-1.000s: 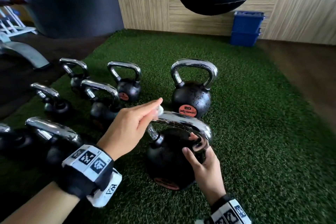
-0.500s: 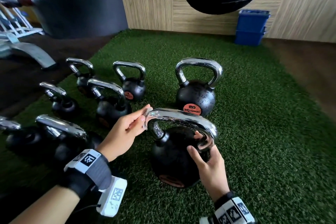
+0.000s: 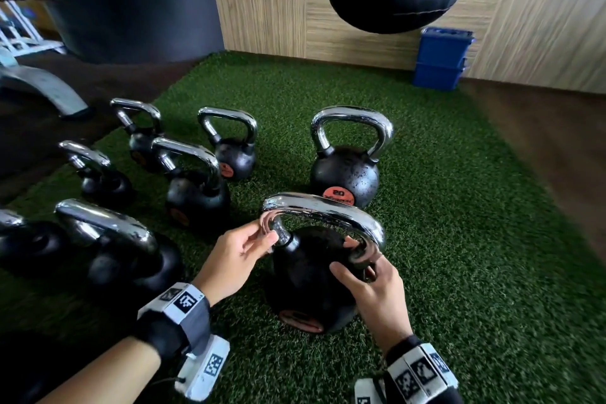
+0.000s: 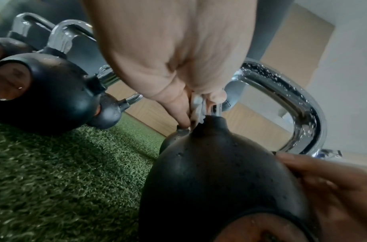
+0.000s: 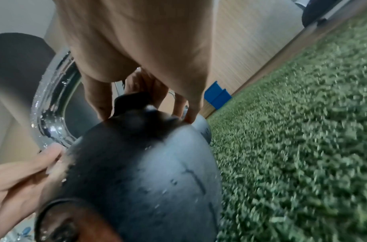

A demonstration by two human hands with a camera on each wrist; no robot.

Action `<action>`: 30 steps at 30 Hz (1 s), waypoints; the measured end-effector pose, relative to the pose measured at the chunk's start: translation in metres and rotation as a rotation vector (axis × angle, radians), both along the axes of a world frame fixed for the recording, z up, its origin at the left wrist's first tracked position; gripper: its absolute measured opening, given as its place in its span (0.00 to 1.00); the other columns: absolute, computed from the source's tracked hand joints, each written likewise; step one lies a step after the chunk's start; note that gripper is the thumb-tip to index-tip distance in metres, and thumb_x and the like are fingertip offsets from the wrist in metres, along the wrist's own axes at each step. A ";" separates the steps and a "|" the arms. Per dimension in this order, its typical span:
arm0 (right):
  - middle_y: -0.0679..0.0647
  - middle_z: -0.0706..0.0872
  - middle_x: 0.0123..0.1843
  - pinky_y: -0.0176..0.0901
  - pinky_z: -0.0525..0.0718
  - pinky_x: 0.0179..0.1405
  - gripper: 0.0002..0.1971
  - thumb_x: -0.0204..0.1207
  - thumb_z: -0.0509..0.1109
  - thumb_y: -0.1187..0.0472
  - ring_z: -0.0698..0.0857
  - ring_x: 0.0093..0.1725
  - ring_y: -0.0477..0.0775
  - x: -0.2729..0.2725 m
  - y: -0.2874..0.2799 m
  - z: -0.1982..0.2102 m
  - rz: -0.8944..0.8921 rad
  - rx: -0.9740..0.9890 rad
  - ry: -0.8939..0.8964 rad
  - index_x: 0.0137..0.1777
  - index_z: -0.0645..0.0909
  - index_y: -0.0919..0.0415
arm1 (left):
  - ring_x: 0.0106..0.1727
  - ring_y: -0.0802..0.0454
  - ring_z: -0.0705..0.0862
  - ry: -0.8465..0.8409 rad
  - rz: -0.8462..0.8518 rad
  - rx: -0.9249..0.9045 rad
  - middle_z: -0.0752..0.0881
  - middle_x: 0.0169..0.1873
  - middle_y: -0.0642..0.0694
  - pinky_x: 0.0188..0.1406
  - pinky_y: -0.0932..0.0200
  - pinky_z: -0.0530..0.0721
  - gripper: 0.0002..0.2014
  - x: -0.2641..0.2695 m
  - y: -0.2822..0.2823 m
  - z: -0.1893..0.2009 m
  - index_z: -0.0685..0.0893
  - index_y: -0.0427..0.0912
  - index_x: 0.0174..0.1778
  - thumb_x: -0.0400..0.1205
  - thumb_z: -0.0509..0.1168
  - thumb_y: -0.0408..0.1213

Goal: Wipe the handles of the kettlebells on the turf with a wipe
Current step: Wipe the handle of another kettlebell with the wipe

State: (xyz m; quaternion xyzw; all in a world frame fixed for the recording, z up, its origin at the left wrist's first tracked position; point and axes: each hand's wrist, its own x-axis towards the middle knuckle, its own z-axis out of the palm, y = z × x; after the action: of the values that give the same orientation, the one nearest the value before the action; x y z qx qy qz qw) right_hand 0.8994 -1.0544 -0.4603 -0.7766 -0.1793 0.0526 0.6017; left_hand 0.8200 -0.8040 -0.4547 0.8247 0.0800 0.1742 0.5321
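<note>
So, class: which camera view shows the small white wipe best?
The left wrist view: the small white wipe shows crumpled between the left hand's fingers against the chrome handle. In the head view the left hand hides it almost entirely; the right wrist view shows only blur there.

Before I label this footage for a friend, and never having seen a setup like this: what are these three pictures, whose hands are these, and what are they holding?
There is no machine: a person wears three cameras, one on the head and one on each wrist. The head view looks down on green artificial turf where several black kettlebells with chrome handles stand. The left hand pinches a small white wipe against the left base of the nearest kettlebell's shiny chrome handle. The right hand grips that handle's right base, steadying the big black kettlebell. The wrist views show the same kettlebell from low on each side, blurred in places.
</note>
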 end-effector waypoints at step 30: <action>0.50 0.88 0.59 0.51 0.79 0.67 0.12 0.83 0.69 0.54 0.84 0.60 0.55 0.012 0.048 -0.017 -0.170 -0.216 -0.281 0.64 0.83 0.56 | 0.23 0.61 0.65 0.321 -0.055 0.421 0.72 0.18 0.53 0.23 0.61 0.62 0.23 0.087 -0.035 0.065 0.66 0.40 0.20 0.80 0.66 0.27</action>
State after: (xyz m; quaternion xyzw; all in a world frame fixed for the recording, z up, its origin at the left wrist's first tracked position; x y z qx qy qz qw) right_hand 0.9111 -1.0067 -0.4777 -0.8487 -0.1885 -0.0886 0.4861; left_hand 0.9071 -0.8390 -0.3894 0.9361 0.1029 0.0394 0.3341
